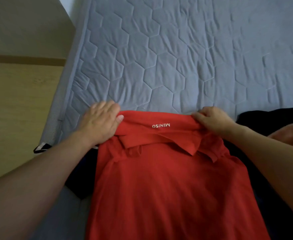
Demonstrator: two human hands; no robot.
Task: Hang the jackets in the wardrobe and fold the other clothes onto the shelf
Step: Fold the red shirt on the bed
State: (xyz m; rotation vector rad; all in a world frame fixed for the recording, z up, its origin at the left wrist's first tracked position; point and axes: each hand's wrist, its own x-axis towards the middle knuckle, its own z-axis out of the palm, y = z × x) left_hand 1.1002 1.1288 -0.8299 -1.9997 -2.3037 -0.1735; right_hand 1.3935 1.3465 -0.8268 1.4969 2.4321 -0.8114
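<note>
Quilted grey-blue bedding [185, 54], stitched in hexagons and wrinkled, fills the upper part of the view and carries the clothes. On it, nearest the person, lies a red shirt [168, 187], spread lengthwise toward the camera, its collar [159, 141] turned down near the far end and a white "MINISO" logo [161, 125] printed upside down on the folded band beyond the collar. That far edge of the shirt is held at both corners: the left hand [100, 122] grasps the left corner, thumb on top of the red cloth and fingers curled toward the bedding behind it, while the right hand [213, 120] pinches the right corner, bunching the fabric between its fingers. Under the shirt, dark clothes [83, 179] show along both its sides, and a black garment [266, 116] lies on the bedding just past the right wrist, with a reddish-orange one [292, 132] touching it at the right edge. Left of the bed runs a pale wooden floor [17, 104], with a beige wall [21, 25] above it.
</note>
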